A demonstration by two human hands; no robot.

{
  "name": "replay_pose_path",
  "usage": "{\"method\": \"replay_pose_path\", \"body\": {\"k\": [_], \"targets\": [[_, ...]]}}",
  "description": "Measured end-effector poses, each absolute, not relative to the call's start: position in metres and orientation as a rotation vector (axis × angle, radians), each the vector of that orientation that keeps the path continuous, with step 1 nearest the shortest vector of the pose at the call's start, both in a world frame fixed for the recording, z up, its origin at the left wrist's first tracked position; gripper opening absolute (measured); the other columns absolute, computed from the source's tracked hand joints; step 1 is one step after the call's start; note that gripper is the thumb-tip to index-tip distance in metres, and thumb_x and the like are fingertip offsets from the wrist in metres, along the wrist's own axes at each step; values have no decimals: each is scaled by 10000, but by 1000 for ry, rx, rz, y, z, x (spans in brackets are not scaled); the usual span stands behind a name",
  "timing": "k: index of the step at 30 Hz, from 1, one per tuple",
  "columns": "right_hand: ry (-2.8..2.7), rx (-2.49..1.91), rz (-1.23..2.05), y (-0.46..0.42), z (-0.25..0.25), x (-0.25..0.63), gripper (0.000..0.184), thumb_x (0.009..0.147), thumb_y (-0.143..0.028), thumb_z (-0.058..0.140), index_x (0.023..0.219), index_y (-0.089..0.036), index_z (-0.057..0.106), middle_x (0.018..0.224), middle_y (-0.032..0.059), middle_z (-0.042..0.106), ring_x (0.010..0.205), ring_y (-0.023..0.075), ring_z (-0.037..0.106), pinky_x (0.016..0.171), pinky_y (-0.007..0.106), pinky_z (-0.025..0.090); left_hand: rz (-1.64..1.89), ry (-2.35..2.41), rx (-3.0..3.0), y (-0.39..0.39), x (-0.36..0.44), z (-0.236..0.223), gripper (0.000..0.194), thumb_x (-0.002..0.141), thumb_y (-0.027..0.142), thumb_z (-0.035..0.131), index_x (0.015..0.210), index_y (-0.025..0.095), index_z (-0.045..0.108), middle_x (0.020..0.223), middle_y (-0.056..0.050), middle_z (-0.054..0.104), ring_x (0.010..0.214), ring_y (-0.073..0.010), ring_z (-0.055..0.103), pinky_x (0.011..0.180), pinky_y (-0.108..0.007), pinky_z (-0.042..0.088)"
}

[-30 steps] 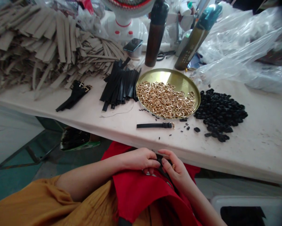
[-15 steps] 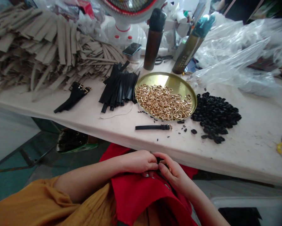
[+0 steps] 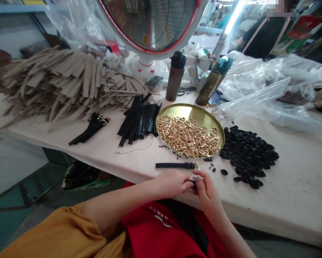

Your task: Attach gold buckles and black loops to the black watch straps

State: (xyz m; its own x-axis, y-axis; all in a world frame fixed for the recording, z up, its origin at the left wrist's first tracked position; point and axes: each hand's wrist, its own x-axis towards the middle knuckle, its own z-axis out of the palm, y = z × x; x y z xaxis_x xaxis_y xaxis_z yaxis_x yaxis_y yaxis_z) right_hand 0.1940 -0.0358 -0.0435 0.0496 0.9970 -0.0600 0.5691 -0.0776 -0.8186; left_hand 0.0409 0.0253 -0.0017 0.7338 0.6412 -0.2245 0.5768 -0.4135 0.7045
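Note:
Both hands meet at the table's front edge. My left hand (image 3: pixel 177 182) is closed, pinching a small black strap piece (image 3: pixel 193 184) that is mostly hidden by fingers. On its other side my right hand (image 3: pixel 207 188) pinches the same piece between thumb and fingers. Just beyond them lies a black strap (image 3: pixel 174 165) with a gold buckle at its right end. Behind it stands a round gold tray (image 3: pixel 187 109) holding a heap of small gold buckles (image 3: pixel 190 138). A pile of small black loops (image 3: pixel 248 154) spreads to the right of the tray.
Left of the tray lie black strips (image 3: pixel 139 122) and a bundle of buckled black straps (image 3: pixel 89 129). Grey-brown strips (image 3: pixel 69 79) are heaped at far left. A fan (image 3: pixel 152 53), a dark bottle (image 3: pixel 175 77) and plastic bags (image 3: pixel 263 86) stand behind; a person (image 3: pixel 268 32) is at back right.
Both hands have risen from the red cloth on my lap to the table edge, still together. The view has tilted up, showing more of the fan and a person behind.

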Motion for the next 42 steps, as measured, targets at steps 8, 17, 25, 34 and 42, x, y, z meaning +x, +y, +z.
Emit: {"method": "replay_pose_path", "body": {"k": [8,17,25,34,42], "targets": [[-1963,-1773,-284,3,-69,218,586,820,-579,275,1027,-101,544,973,182,618,857,316,564,758,430,404,413,1270,2572,72,14,-21,260,828,412,472,872,182,585,882,-46,588,872,-181,525,763,-302,358],[-1897,-1685,-273,-1,-84,219,512,820,-534,355,1047,-115,543,991,163,614,921,294,545,839,429,385,210,2251,2184,155,-78,-2,208,798,258,487,914,94,537,904,-139,566,869,-248,552,728,-334,400],[-1842,-1659,-221,-3,-80,219,409,829,-454,407,1006,-118,557,978,160,609,930,277,535,836,416,387,482,2223,2126,133,-77,8,133,810,223,402,861,148,498,873,-84,570,817,-185,556,704,-276,399],[-1140,-1407,763,-16,-34,189,319,854,-441,378,1032,-187,455,626,-27,447,533,126,447,518,263,399,512,1092,1543,25,-45,15,97,737,250,480,751,169,429,582,51,523,526,-81,497,509,-186,368],[-1211,-1448,1075,-33,-31,176,257,817,-438,448,914,-200,443,619,-49,444,493,102,446,457,229,374,200,706,1099,-2,10,8,203,767,262,435,923,143,487,615,42,544,408,-40,442,412,-157,305]]}}
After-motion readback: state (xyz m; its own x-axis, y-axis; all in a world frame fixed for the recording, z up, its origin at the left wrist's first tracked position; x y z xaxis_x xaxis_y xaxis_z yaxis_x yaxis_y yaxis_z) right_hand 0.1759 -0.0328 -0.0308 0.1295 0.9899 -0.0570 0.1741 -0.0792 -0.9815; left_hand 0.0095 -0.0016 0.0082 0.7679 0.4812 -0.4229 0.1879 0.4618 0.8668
